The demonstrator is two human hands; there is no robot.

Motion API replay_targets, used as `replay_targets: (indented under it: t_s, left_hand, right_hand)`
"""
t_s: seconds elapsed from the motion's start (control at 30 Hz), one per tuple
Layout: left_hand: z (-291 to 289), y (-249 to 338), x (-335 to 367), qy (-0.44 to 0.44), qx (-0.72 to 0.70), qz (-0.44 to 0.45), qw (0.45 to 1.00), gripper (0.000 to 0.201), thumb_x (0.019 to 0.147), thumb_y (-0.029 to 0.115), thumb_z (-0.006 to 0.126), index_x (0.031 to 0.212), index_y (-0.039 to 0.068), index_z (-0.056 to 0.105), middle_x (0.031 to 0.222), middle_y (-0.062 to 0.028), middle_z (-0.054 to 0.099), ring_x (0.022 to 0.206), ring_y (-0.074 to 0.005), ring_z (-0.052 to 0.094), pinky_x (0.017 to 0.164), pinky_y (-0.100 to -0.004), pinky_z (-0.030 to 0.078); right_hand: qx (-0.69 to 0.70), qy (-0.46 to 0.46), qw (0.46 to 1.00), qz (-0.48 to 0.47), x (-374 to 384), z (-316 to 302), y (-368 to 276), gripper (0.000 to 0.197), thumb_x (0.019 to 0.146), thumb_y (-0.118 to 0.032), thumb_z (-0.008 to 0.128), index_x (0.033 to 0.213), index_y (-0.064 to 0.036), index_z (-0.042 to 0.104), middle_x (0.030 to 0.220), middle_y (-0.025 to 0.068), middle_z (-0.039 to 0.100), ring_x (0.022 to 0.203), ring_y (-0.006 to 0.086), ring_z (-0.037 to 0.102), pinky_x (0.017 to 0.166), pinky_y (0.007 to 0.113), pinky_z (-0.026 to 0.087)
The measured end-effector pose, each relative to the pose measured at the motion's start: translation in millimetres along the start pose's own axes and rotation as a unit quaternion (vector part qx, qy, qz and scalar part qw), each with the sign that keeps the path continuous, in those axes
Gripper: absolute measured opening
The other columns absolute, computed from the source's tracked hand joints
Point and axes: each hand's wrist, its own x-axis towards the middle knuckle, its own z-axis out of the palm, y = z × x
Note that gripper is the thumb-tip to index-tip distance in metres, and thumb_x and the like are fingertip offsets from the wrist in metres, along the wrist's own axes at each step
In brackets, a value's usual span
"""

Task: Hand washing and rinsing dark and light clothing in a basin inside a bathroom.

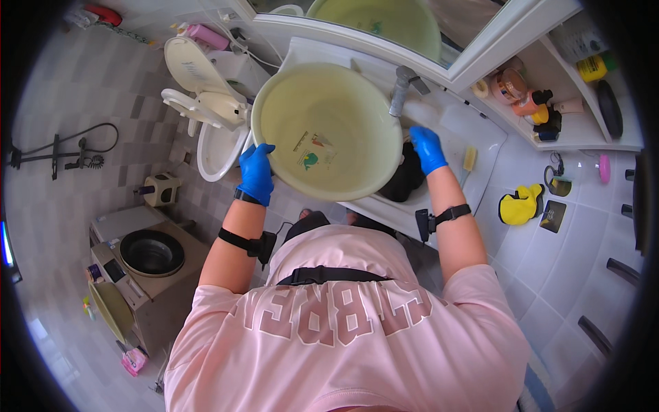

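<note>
A bathroom with grey and white tiled walls, seen from above through a round, bending lens. A white sink (489, 145) stands below a mirror cabinet (473, 58). A wide, pale green basin (343, 103) with a small picture printed inside covers the sink's left part and juts past its front edge. The person's left hand (256, 177), in a blue glove, has its grip closed on the basin's left rim. The right hand (428, 150), gloved the same, is over the sink, just beside the basin's right rim; its fingers curl next to a dark cloth (405, 177), and whether its grip holds the cloth cannot be told. A grey tap (399, 93) rises at the sink's back edge, and a brush (469, 160) lies near its right edge. A toilet (221, 152) with a raised lid stands left of the basin.
</note>
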Motion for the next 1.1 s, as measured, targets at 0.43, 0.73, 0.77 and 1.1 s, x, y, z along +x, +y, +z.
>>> replay_targets:
  t_s: [0.43, 0.73, 0.77, 1.1]
  left_hand:
    - [0, 19, 3, -0.066, 0.093, -0.048, 0.992, 0.029, 0.085, 0.012, 0.063, 0.110, -0.002, 0.067, 0.089, -0.0080, 0.070, 0.071, -0.0166, 0.066, 0.060, -0.0295, 0.052]
    - [-10, -6, 81, -0.203, 0.038, -0.045, 0.977, 0.032, 0.090, 0.009, 0.059, 0.119, -0.004, 0.063, 0.104, -0.0114, 0.070, 0.092, -0.0201, 0.066, 0.082, -0.0316, 0.052]
    - [-10, -7, 90, -0.212, 0.037, -0.048, 0.975, 0.032, 0.090, 0.009, 0.059, 0.119, -0.004, 0.063, 0.104, -0.0114, 0.070, 0.092, -0.0201, 0.066, 0.082, -0.0316, 0.052]
    - [4, -23, 188, -0.351, 0.064, -0.145, 0.923, 0.029, 0.093, 0.015, 0.056, 0.114, -0.002, 0.064, 0.102, -0.0142, 0.071, 0.089, -0.0246, 0.070, 0.081, -0.0351, 0.056]
  right_hand:
    - [0.019, 0.011, 0.989, 0.148, -61, 30, 32, 0.020, 0.087, -0.022, 0.072, 0.095, -0.0031, 0.068, 0.087, 0.0058, 0.068, 0.072, 0.0167, 0.064, 0.059, 0.031, 0.054]
    - [0.119, 0.093, 0.974, 0.166, -133, 56, 9, 0.026, 0.089, -0.023, 0.072, 0.103, -0.0030, 0.066, 0.094, 0.0071, 0.070, 0.074, 0.0156, 0.066, 0.062, 0.030, 0.053]
    - [0.111, 0.102, 0.972, 0.180, -142, 61, 2, 0.026, 0.088, -0.025, 0.073, 0.101, -0.0030, 0.065, 0.090, 0.0079, 0.069, 0.069, 0.0173, 0.066, 0.057, 0.030, 0.055]
    - [0.130, 0.189, 0.952, 0.201, -203, 122, -52, 0.033, 0.088, -0.028, 0.074, 0.108, -0.0027, 0.063, 0.089, 0.0067, 0.069, 0.063, 0.0149, 0.064, 0.057, 0.029, 0.055]
